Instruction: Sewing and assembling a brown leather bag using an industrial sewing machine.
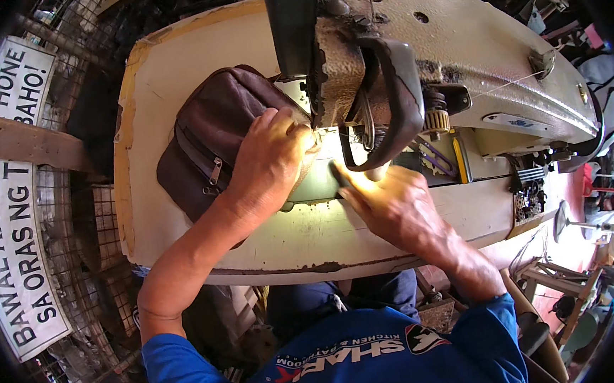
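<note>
A dark brown bag (208, 152) with a zipper and metal pull lies on the sewing machine's bed, left of the needle area. My left hand (269, 158) rests over its right side, fingers pinched on the bag's edge close to the needle. The sewing machine (468, 45) fills the upper right, its black looped guard (411, 99) hanging in front of the needle area. Just right of the lit spot, my right hand (393, 200) is closed, its fingertips partly behind the guard. A small dark piece shows at its fingers; its kind is unclear.
Scissors with purple handles (438, 159) and a yellow-and-black cutter (460, 156) lie right of the right hand. A bobbin rack or metal parts (529, 197) sit at the table's right end. A wire grille with a white sign (13, 212) stands at left.
</note>
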The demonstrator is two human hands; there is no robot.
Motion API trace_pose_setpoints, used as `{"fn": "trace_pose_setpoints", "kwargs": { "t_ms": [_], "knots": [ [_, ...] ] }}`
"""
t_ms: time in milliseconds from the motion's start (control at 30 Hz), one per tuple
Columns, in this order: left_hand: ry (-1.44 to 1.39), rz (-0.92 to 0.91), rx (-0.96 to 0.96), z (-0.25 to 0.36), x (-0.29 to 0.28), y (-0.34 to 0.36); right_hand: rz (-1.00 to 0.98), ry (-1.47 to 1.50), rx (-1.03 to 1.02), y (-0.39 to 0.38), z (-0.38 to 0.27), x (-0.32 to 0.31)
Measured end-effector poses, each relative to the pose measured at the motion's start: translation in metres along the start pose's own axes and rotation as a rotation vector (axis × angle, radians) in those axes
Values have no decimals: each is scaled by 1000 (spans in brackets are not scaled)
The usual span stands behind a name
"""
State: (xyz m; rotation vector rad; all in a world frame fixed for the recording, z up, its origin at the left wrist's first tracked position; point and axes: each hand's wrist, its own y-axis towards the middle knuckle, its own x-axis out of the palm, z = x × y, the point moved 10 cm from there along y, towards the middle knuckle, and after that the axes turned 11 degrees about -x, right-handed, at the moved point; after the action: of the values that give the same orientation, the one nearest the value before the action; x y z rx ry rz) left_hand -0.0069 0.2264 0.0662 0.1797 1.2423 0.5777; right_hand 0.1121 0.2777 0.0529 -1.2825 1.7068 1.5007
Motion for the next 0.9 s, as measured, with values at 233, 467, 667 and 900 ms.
{"fn": "trace_pose_setpoints", "kwargs": {
  "t_ms": [233, 467, 667, 900],
  "knots": [
    [-26, -68, 10, -5, 0, 1, 42, 58, 219, -42, 10, -44],
    [-219, -247, -143, -16, 2, 17, 148, -69, 178, -63, 0, -28],
    [-164, -301, -156, -18, 13, 19, 207, -55, 191, -65, 4, -31],
    [-171, -298, -262, -24, 20, 16, 255, -11, 359, -96, 18, -65]
  ]
}}
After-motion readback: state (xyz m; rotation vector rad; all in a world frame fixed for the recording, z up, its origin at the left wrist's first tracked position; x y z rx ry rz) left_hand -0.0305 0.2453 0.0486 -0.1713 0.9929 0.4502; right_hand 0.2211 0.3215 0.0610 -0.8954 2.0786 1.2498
